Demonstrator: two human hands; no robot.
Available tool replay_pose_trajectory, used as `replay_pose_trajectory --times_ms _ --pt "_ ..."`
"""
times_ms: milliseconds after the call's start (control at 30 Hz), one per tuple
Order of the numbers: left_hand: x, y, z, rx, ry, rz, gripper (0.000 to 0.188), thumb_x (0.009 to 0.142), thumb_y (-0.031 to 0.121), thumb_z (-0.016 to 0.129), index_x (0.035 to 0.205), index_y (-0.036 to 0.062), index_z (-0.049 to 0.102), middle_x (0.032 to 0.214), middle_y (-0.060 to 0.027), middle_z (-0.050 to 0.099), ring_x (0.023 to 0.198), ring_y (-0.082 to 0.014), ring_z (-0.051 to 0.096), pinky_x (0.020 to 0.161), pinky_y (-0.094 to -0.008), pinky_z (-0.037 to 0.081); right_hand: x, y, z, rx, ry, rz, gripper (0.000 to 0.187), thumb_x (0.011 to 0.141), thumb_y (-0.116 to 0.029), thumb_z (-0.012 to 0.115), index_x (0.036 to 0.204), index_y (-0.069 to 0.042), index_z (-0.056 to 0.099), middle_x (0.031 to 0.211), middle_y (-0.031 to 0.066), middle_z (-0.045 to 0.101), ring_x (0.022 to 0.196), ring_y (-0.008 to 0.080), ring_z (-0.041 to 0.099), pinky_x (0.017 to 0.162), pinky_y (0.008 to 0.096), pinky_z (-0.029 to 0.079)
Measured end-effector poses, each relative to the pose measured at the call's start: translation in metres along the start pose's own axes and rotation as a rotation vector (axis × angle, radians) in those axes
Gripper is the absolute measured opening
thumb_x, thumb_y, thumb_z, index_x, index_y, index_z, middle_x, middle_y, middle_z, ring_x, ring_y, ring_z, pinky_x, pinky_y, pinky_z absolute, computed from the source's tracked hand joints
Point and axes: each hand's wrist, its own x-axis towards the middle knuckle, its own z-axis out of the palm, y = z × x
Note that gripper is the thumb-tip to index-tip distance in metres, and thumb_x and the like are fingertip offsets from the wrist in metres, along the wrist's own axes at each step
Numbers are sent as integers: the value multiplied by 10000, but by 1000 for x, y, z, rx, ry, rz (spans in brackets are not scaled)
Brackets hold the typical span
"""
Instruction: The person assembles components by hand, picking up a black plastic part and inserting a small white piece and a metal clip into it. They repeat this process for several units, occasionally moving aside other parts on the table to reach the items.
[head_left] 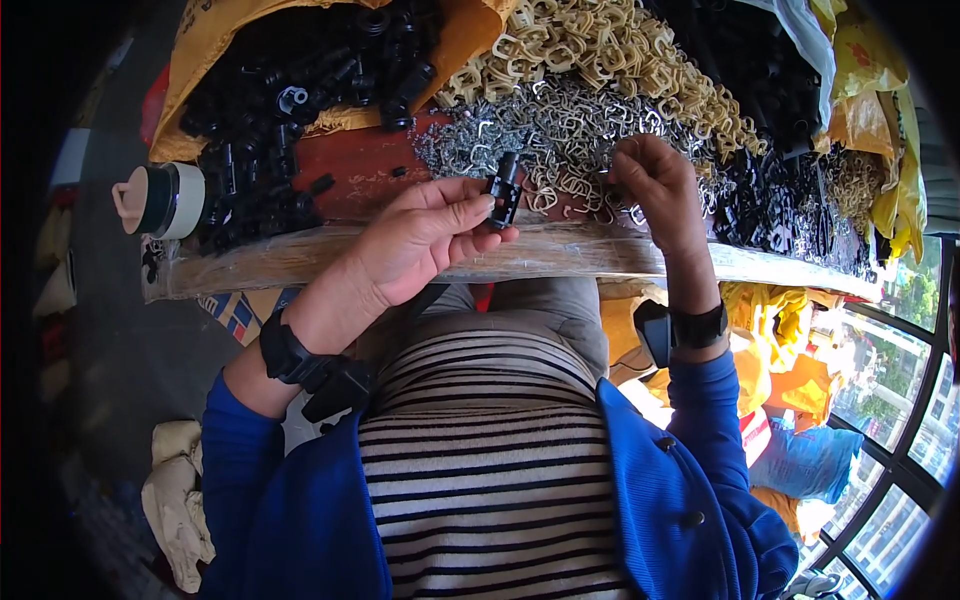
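Observation:
Pinched between the thumb and fingers of my left hand (425,235) is a black cylindrical plastic part (505,190) with cut-out slots, held near upright above the table's front edge. To the right, my right hand (655,190) is closed, fingertips curled together, over a heap of small silvery bent metal clips (575,135). Whether a clip sits in those fingers cannot be made out. Behind the metal clips lies a pile of cream-coloured plastic clips (610,45).
An orange bag (215,50) spills black cylindrical parts (290,100) at the far left. A cream and green lidded cup (165,200) stands at the table's left end. More small black parts (775,210) lie at the right. Yellow bags (800,370) sit beside me on the right.

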Motion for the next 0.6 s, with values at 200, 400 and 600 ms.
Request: replay_pose_trajectory --times_ms 200,400,600 --pt "4 2 5 -5 33 15 176 812 88 477 967 6 486 912 -81 538 838 -182 556 705 -228 471 -3 -9 5 474 -171 263 125 806 -106 500 715 -24 523 561 -27 454 437 24 344 394 156 265" --pt "8 -1 1 -9 14 66 201 815 89 464 1004 20 473 952 -109 542 887 -198 543 755 -270 454 -11 -16 17 583 -449 246 154 800 -122 514 687 -18 518 523 -38 406 428 21 302 375 158 221" --pt "10 -1 6 -57 -114 110 217 803 100 490 1005 22 480 962 -94 545 891 -177 531 812 -314 418 -14 -18 28 749 -727 374 145 775 -133 548 690 -16 539 532 -33 444 410 6 324 361 145 231"
